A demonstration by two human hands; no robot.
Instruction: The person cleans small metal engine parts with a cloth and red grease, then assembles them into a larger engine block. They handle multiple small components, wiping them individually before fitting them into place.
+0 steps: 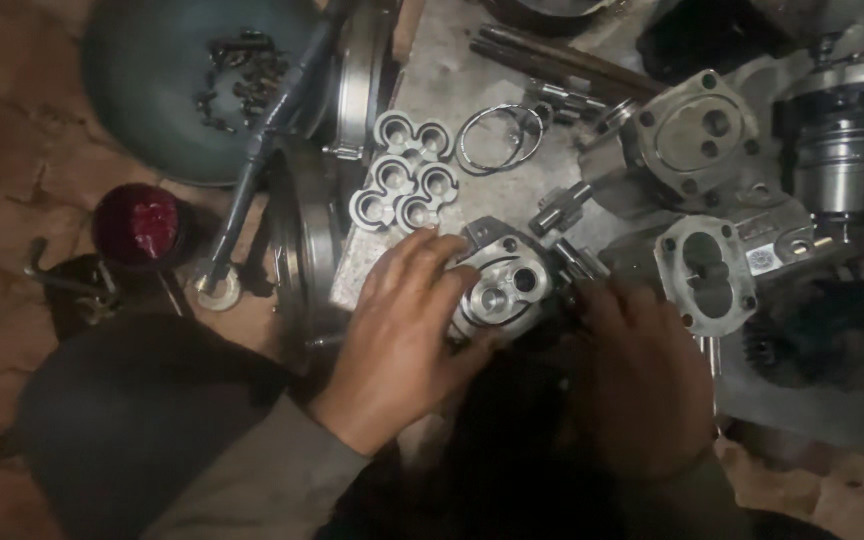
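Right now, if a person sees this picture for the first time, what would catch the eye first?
First, the two hands at the centre: the left hand and the right hand grip a shiny metal pump housing with two round bores. Above it lie figure-eight metal plates and a thin ring. At the far left stands a red round cap, below a dark green bowl of small bolts.

Left hand (402,330) and right hand (642,380) gripping metal pump housing (502,285), 3 figure-eight plates (404,170) nearby
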